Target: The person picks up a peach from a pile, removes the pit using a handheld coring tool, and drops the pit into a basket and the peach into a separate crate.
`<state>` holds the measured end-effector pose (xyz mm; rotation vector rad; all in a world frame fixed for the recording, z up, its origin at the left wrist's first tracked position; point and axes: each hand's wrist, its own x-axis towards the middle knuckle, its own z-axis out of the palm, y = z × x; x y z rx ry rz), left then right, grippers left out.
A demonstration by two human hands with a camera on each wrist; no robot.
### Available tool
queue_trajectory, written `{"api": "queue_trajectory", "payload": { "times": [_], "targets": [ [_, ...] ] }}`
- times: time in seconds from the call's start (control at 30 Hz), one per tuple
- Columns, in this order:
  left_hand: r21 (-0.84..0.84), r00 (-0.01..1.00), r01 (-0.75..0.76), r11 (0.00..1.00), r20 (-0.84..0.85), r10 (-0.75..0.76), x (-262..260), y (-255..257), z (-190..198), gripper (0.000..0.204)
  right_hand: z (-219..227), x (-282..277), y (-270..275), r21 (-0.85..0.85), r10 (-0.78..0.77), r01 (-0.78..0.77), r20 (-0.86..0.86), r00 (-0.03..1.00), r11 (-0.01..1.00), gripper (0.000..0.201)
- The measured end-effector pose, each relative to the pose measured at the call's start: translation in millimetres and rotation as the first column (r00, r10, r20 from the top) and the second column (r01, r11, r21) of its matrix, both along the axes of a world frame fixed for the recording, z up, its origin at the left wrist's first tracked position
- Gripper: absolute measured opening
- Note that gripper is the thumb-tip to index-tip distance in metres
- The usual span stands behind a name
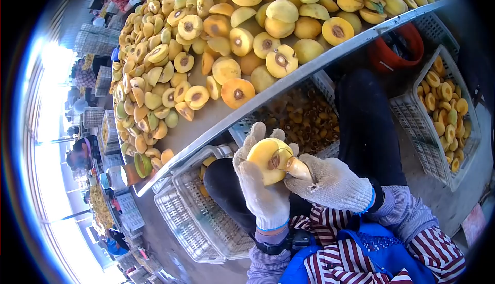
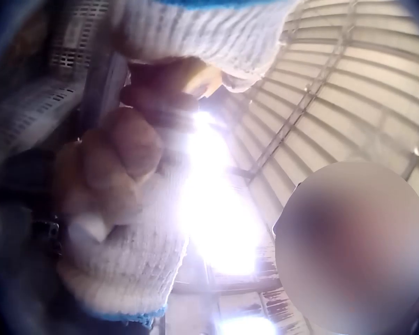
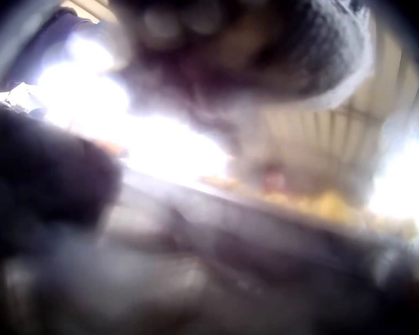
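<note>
In the head view my gloved left hand (image 1: 263, 194) grips a yellow peach half (image 1: 262, 161), with fingers behind it and thumb at its near side. My right hand (image 1: 337, 185), also in a knitted glove, holds a pitting tool by its pale handle (image 1: 299, 170). The thin wire loop (image 1: 281, 156) of this tool lies over the right side of the peach half. In the left wrist view, the right hand's fingers (image 2: 108, 164) are curled, with the handle's white end (image 2: 89, 227) showing below them. The right wrist view is badly blurred.
A metal-edged table (image 1: 304, 73) heaped with peach halves (image 1: 238, 93) stands ahead. Below it is a crate of brown pits (image 1: 309, 121). White crates (image 1: 211, 217) stand at left, a crate of peach halves (image 1: 412, 121) and a red bucket (image 1: 384, 60) at right. Other people work beyond.
</note>
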<state>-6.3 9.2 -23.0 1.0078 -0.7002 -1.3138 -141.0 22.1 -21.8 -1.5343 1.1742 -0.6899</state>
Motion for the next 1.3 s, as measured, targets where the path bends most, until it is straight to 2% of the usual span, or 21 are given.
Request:
{"api": "queue_trajectory", "payload": {
  "times": [0.07,0.17,0.23,0.3,0.37,0.43,0.5,0.63,0.67,0.73,0.77,0.87,0.9,1.0,1.03,1.07,1.13,1.17,1.27,1.3],
  "targets": [
    [-0.054,0.996,-0.062,0.997,0.058,0.065,-8.1,5.1,-0.8,0.069,-4.3,3.5,2.0,-0.025,-0.016,0.015,-0.003,1.0,1.0,0.038],
    [-0.138,0.982,-0.071,0.988,0.161,0.093,-11.9,6.0,5.0,0.066,-12.6,7.7,-3.1,0.201,-0.031,-0.006,0.184,0.983,0.98,0.036],
    [-0.174,0.957,-0.006,0.985,0.284,0.056,-4.2,5.3,7.5,0.063,4.0,3.0,-9.8,0.449,-0.032,-0.122,0.319,0.947,0.885,0.03],
    [-0.221,0.93,0.033,0.975,0.364,0.051,-3.2,5.6,6.6,0.059,13.7,-3.6,-14.4,0.566,-0.05,-0.22,0.421,0.906,0.795,0.029],
    [-0.282,0.909,0.04,0.959,0.409,0.082,-4.5,6.7,3.4,0.055,16.3,-7.7,-17.5,0.582,-0.054,-0.29,0.501,0.864,0.76,0.031],
    [-0.438,0.78,0.093,0.894,0.59,0.208,-3.2,6.5,-9.4,0.053,10.6,-18.1,-21.2,0.616,-0.028,-0.399,0.565,0.825,0.679,0.033],
    [-0.509,0.669,0.207,0.836,0.697,0.259,1.4,5.6,-12.4,0.053,1.6,-23.9,-20.1,0.625,-0.032,-0.461,0.614,0.789,0.63,0.033],
    [-0.536,0.507,0.381,0.753,0.803,0.314,7.1,1.2,-2.1,0.053,-9.2,-25.0,-12.1,0.616,-0.092,-0.497,0.679,0.729,0.612,0.036],
    [-0.516,0.555,0.361,0.777,0.788,0.266,7.4,0.0,-0.5,0.052,-8.5,-24.8,-12.7,0.61,-0.104,-0.504,0.693,0.713,0.611,0.038],
    [-0.471,0.651,0.331,0.818,0.741,0.163,5.5,-2.6,1.9,0.05,3.8,-26.3,-15.4,0.634,-0.092,-0.446,0.633,0.769,0.632,0.039],
    [-0.471,0.612,0.323,0.821,0.765,0.198,3.5,-1.7,6.8,0.046,8.4,-26.0,-16.6,0.642,-0.087,-0.417,0.602,0.794,0.643,0.04],
    [-0.576,0.559,0.411,0.706,0.771,0.304,0.2,0.1,11.6,0.048,3.5,-33.0,-13.3,0.592,-0.091,-0.528,0.713,0.695,0.609,0.04],
    [-0.587,0.513,0.431,0.686,0.784,0.349,1.3,2.5,9.6,0.052,-2.2,-33.5,-10.8,0.571,-0.093,-0.547,0.739,0.667,0.612,0.037],
    [-0.487,0.42,0.464,0.739,0.856,0.3,3.2,-5.2,18.8,0.056,-15.8,-24.4,-2.4,0.539,-0.148,-0.511,0.771,0.62,0.669,0.037],
    [-0.452,0.505,0.419,0.787,0.837,0.212,4.7,-8.3,16.7,0.048,-12.2,-24.3,-5.2,0.547,-0.108,-0.486,0.732,0.673,0.681,0.033],
    [-0.383,0.63,0.344,0.857,0.771,0.092,2.4,-10.5,17.9,0.046,-7.7,-24.1,-7.7,0.577,-0.128,-0.466,0.709,0.694,0.671,0.032],
    [-0.192,0.84,0.233,0.953,0.534,-0.098,-3.3,-15.2,22.0,0.041,0.0,-24.7,-11.3,0.633,-0.164,-0.421,0.658,0.735,0.65,0.03],
    [-0.15,0.851,0.271,0.951,0.5,-0.164,-0.9,-18.7,19.8,0.037,3.9,-25.5,-12.3,0.648,-0.184,-0.387,0.635,0.751,0.656,0.027],
    [0.1,0.926,0.286,0.953,0.226,-0.302,-1.5,-25.5,30.5,0.05,7.2,-25.6,-15.3,0.72,-0.169,-0.35,0.541,0.824,0.599,0.027],
    [0.114,0.927,0.285,0.952,0.221,-0.304,0.8,-25.7,27.8,0.052,7.3,-24.8,-14.9,0.715,-0.18,-0.347,0.549,0.816,0.607,0.026]
  ]
}}
